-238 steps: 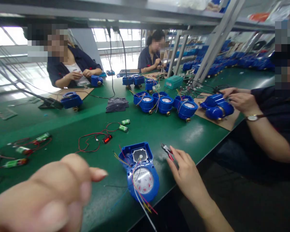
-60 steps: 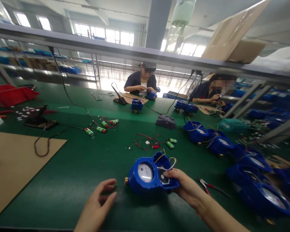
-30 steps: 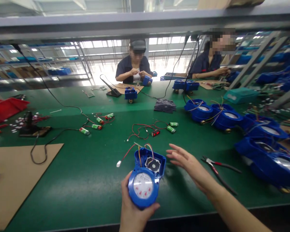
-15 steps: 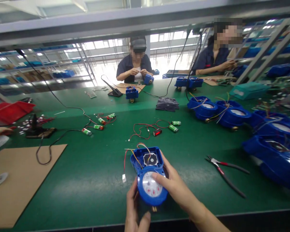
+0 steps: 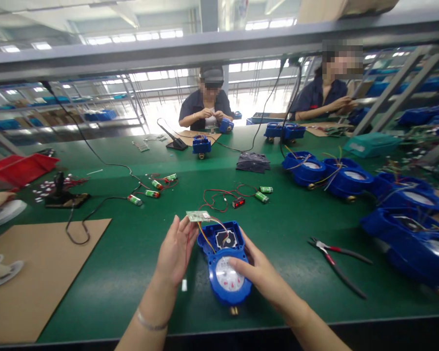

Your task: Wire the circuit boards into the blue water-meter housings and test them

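A blue water meter (image 5: 229, 295) with a round white dial rests near the table's front edge, its open upper housing facing up. My right hand (image 5: 261, 273) is closed round its right side, thumb on the dial. Behind its upper left corner, my left hand (image 5: 172, 251) has its fingertips at a small green circuit board (image 5: 197, 215), which is lifted level. Thin wires run from the board into the housing. A red wire with a white connector (image 5: 184, 285) hangs below my left hand.
Red-handled pliers (image 5: 338, 258) lie to the right, before a row of blue meters (image 5: 347, 173). Beyond my hands are a small red-lit display (image 5: 238, 203) and green batteries (image 5: 262, 197). Cardboard (image 5: 58, 273) lies at left, near a soldering stand (image 5: 64, 195). Two people sit across the table.
My left hand has moved from the meter's lower left side up to the circuit board, which is now raised and tilted into view. My right hand stays on the meter.
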A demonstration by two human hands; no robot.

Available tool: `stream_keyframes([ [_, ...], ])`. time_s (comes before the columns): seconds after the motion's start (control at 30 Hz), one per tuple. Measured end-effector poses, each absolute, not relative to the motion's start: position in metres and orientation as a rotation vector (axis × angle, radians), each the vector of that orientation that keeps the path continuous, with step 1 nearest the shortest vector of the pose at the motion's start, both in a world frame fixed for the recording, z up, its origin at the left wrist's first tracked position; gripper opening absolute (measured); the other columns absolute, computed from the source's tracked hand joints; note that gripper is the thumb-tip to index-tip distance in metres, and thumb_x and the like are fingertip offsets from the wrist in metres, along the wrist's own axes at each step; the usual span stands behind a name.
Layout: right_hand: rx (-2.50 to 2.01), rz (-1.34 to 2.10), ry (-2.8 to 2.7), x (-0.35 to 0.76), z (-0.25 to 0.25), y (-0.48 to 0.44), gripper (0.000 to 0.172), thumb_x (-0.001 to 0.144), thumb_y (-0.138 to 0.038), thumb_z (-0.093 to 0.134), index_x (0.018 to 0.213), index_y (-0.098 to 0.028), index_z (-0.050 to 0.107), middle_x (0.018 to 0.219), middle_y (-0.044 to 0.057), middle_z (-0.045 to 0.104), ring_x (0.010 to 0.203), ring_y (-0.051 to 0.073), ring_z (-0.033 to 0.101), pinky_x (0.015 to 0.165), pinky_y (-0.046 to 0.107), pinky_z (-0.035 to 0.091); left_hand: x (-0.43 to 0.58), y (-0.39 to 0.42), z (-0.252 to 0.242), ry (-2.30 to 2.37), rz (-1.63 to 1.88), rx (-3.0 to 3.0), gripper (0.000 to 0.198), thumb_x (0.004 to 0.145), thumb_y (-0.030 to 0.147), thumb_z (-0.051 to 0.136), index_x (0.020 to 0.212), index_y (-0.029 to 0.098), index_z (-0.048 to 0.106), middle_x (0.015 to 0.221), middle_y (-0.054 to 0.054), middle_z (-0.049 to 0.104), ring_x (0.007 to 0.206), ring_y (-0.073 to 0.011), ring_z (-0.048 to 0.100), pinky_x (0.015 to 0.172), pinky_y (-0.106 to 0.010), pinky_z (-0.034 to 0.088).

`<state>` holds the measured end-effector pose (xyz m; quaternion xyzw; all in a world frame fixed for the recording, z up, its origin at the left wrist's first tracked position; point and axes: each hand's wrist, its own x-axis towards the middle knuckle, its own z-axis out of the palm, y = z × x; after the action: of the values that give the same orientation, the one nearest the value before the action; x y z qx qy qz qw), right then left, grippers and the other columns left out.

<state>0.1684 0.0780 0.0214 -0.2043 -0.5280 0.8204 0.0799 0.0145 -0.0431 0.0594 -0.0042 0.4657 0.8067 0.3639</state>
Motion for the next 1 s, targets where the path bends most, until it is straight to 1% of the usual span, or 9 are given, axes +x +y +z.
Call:
stream_keyframes([
  [0.1, -0.586, 2.355, -1.686, 0.17, 0.018, 0.082, 0.107, 0.077, -0.051, 0.076, 0.157, -0.016, 0.015, 0.153, 0.016, 0.042, 0.132, 0.032, 0.051, 0.111, 0.048, 0.04, 0.013, -0.039, 0.071, 1.19, 2.139, 0.098, 0.022, 0.092, 0.027, 0.058, 0.109, 0.016, 0.066, 0.108, -0.007, 0.075, 0.097, -0.0155, 0.07, 0.09, -0.026, 0.055],
  [0.17, -0.592, 2.237, -1.802, 0.173, 0.017, 0.084, 0.102, 0.079, -0.055, 0.072, 0.157, -0.016, 0.019, 0.154, 0.017, 0.04, 0.134, 0.032, 0.049, 0.113, 0.05, 0.038, 0.015, -0.038, 0.078, 1.19, 2.152, 0.13, 0.024, 0.086, 0.019, 0.065, 0.11, 0.017, 0.066, 0.103, -0.006, 0.076, 0.089, -0.0146, 0.072, 0.083, -0.024, 0.058],
  [0.3, -0.726, 1.672, -2.097, 0.18, 0.028, 0.084, 0.088, 0.08, -0.056, 0.069, 0.152, -0.018, 0.034, 0.155, 0.016, 0.039, 0.139, 0.034, 0.041, 0.116, 0.057, 0.032, 0.021, -0.041, 0.085, 1.166, 2.182, 0.167, 0.025, 0.082, 0.015, 0.07, 0.107, 0.017, 0.067, 0.101, -0.005, 0.077, 0.085, -0.0126, 0.072, 0.079, -0.021, 0.059],
  [0.47, -0.392, 1.073, -2.151, 0.178, 0.067, 0.071, 0.044, 0.09, -0.038, 0.064, 0.131, -0.024, 0.059, 0.14, 0.009, 0.057, 0.133, 0.027, 0.049, 0.112, 0.048, 0.041, 0.035, -0.048, 0.09, 1.255, 2.211, 0.254, 0.029, 0.078, 0.018, 0.076, 0.106, 0.022, 0.07, 0.104, -0.002, 0.076, 0.092, -0.0122, 0.071, 0.082, -0.019, 0.058],
  [0.53, -0.261, 1.021, -2.195, 0.17, 0.081, 0.063, 0.043, 0.089, -0.036, 0.067, 0.128, -0.021, 0.061, 0.133, 0.009, 0.063, 0.131, 0.027, 0.05, 0.11, 0.046, 0.043, 0.045, -0.051, 0.092, 1.362, 2.195, 0.319, 0.031, 0.078, 0.022, 0.077, 0.108, 0.026, 0.07, 0.107, 0.0, 0.075, 0.097, -0.0116, 0.07, 0.084, -0.017, 0.056],
  [0.63, -0.29, 1.082, -2.192, 0.155, 0.09, 0.056, 0.049, 0.086, -0.036, 0.07, 0.129, -0.016, 0.061, 0.129, 0.012, 0.065, 0.128, 0.029, 0.052, 0.108, 0.046, 0.044, 0.058, -0.056, 0.095, 1.548, 2.073, 0.545, 0.025, 0.086, 0.03, 0.069, 0.111, 0.029, 0.072, 0.128, 0.0, 0.069, 0.121, -0.0157, 0.06, 0.099, -0.02, 0.05],
  [0.7, -0.373, 1.215, -2.116, 0.148, 0.09, 0.055, 0.038, 0.089, -0.033, 0.065, 0.125, -0.017, 0.065, 0.124, 0.011, 0.067, 0.119, 0.027, 0.058, 0.104, 0.044, 0.046, 0.062, -0.061, 0.098, 1.631, 1.973, 0.724, 0.025, 0.093, 0.035, 0.06, 0.114, 0.031, 0.072, 0.139, 0.0, 0.061, 0.133, -0.02, 0.05, 0.105, -0.026, 0.048],
  [0.87, -0.472, 1.889, -1.826, 0.144, 0.082, 0.067, 0.029, 0.094, -0.035, 0.056, 0.113, -0.02, 0.072, 0.113, 0.009, 0.073, 0.105, 0.025, 0.066, 0.093, 0.041, 0.051, 0.051, -0.07, 0.101, 1.975, 2.042, 0.697, 0.024, 0.092, 0.037, 0.061, 0.112, 0.035, 0.072, 0.118, 0.002, 0.069, 0.105, -0.013, 0.062, 0.077, -0.015, 0.054],
  [1.0, -0.439, 2.253, -1.483, 0.144, 0.078, 0.072, 0.036, 0.089, -0.036, 0.065, 0.122, -0.022, 0.068, 0.113, 0.007, 0.074, 0.104, 0.024, 0.068, 0.094, 0.04, 0.052, 0.04, -0.066, 0.096, 2.054, 2.054, 0.593, 0.022, 0.088, 0.037, 0.066, 0.109, 0.034, 0.072, 0.115, 0.004, 0.07, 0.101, -0.0104, 0.062, 0.077, -0.013, 0.051],
])
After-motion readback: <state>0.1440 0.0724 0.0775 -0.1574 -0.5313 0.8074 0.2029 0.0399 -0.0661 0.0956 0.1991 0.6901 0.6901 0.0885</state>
